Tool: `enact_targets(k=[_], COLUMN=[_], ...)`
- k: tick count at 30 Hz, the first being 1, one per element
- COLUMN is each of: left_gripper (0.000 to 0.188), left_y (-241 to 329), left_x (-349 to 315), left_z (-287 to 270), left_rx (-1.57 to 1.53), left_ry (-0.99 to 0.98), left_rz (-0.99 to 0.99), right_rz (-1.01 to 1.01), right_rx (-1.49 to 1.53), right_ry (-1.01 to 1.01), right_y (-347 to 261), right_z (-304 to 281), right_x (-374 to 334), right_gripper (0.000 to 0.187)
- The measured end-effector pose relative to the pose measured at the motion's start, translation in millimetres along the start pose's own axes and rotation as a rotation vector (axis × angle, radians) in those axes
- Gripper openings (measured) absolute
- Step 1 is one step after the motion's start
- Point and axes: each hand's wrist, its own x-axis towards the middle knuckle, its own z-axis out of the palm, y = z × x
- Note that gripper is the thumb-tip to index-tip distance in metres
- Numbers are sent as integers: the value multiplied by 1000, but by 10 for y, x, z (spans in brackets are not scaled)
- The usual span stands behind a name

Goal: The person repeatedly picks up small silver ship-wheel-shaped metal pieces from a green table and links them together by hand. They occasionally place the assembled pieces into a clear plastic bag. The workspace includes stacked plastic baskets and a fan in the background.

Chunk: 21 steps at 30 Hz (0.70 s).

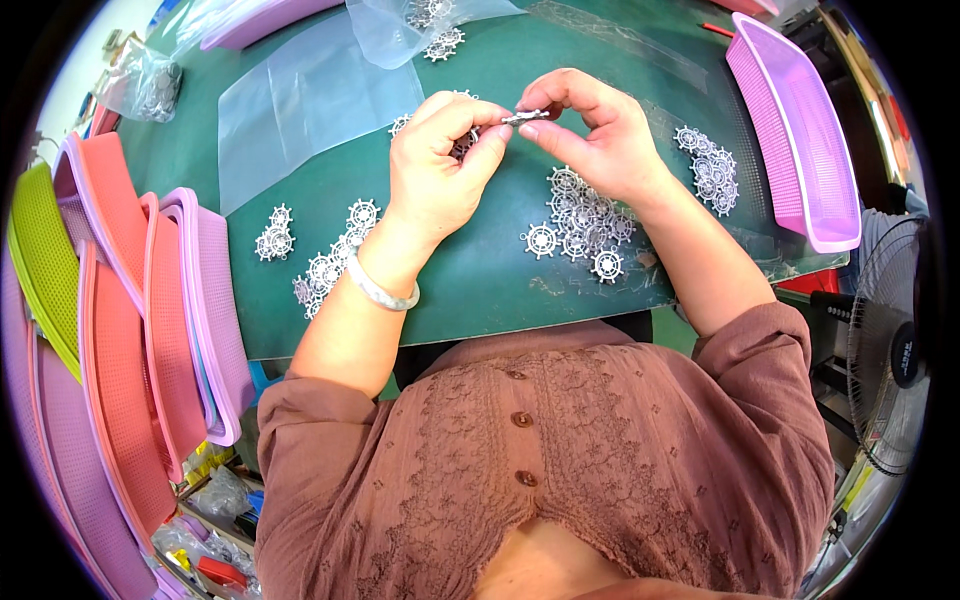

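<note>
Above the green table, my left hand [437, 170] and my right hand [607, 142] pinch a small silver ship's-wheel charm [525, 118] between thumbs and forefingers. The charm is seen nearly edge-on, so its face is hidden. More wheel charms show behind and under my left fingers; whether that hand holds some of them, I cannot tell. A loose pile of charms [580, 215] lies below my right hand. Another heap [335, 258] is beside my left wrist, with a small cluster [275, 235] farther left. One more group [712, 168] sits right of my right forearm.
Clear plastic bags [315, 110] lie flat at the back left, and a bag with charms [440, 40] is at the far middle. A purple basket [800, 140] stands at the right edge. Stacked pink and purple baskets [125, 380] crowd the left; a fan [885, 345] stands right.
</note>
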Motion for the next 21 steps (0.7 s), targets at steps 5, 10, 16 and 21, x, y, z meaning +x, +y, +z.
enact_targets(k=[5, 10, 16, 21], left_gripper=[10, 10, 10, 10], left_y=[-20, -27, -29, -26], left_x=[6, -7, -8, -12], left_z=[4, -29, -22, -11], left_rx=[6, 45, 45, 17], left_ry=[24, -48, -47, -39], left_rz=[50, 57, 58, 28], right_rz=[-7, -40, -65, -78], right_rx=[-7, -1, 6, -8], right_ry=[-72, -41, 4, 3], right_y=[-19, -21, -25, -31], right_z=[-38, -34, -11, -13], right_x=[1, 4, 20, 20], right_gripper=[15, 14, 12, 11])
